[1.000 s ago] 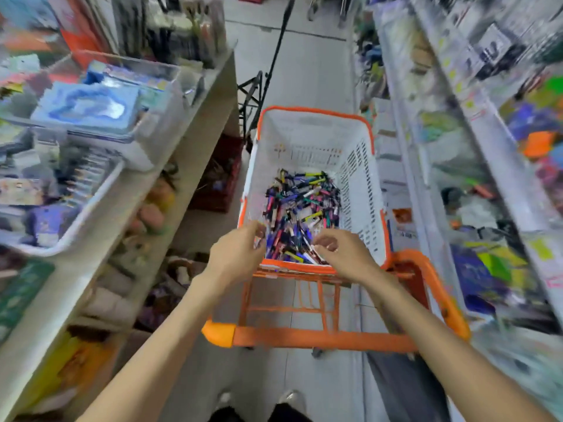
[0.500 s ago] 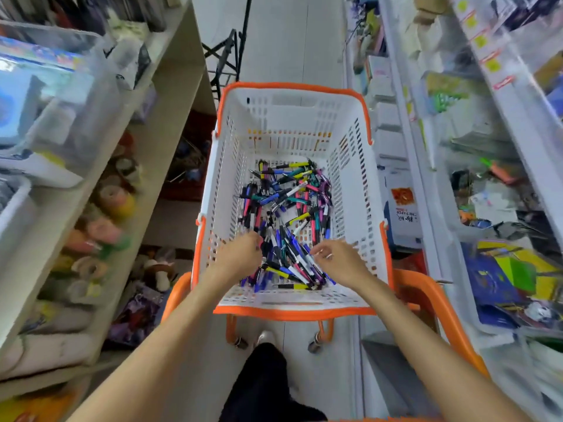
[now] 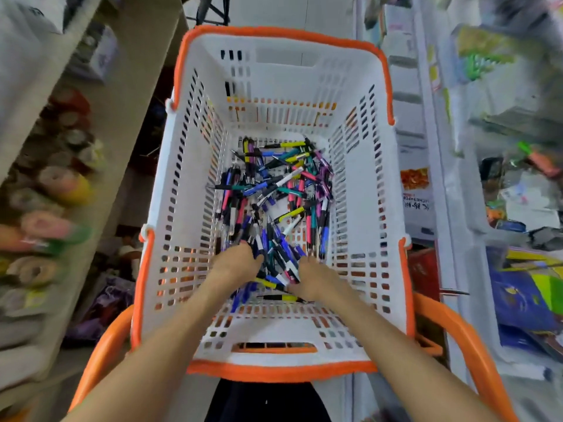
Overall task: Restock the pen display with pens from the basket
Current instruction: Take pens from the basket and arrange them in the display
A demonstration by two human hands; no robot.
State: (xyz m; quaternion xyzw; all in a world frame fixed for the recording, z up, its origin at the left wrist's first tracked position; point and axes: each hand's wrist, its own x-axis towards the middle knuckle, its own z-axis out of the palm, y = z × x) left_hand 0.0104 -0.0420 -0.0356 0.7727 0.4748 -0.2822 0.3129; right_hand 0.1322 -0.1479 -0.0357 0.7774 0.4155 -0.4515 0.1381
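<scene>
A white basket (image 3: 189, 184) with an orange rim sits on an orange cart directly below me. A loose pile of pens (image 3: 274, 196) in blue, pink, teal, yellow and purple covers its floor. Both my arms reach down inside. My left hand (image 3: 236, 263) lies on the near left part of the pile, fingers curled down into the pens. My right hand (image 3: 315, 277) lies on the near right part, its fingers also dug among the pens. The fingertips are hidden, so I cannot see whether either hand grips a pen. No pen display is in view.
The orange cart handle (image 3: 457, 336) curves round the basket's near side. A beige shelf unit (image 3: 100, 166) with rolls of tape stands close on the left. White shelves (image 3: 457, 178) of stationery stand close on the right. A narrow aisle floor runs ahead.
My view has tilted down and come closer over the basket. Both hands went from the basket's near rim down onto the pen pile.
</scene>
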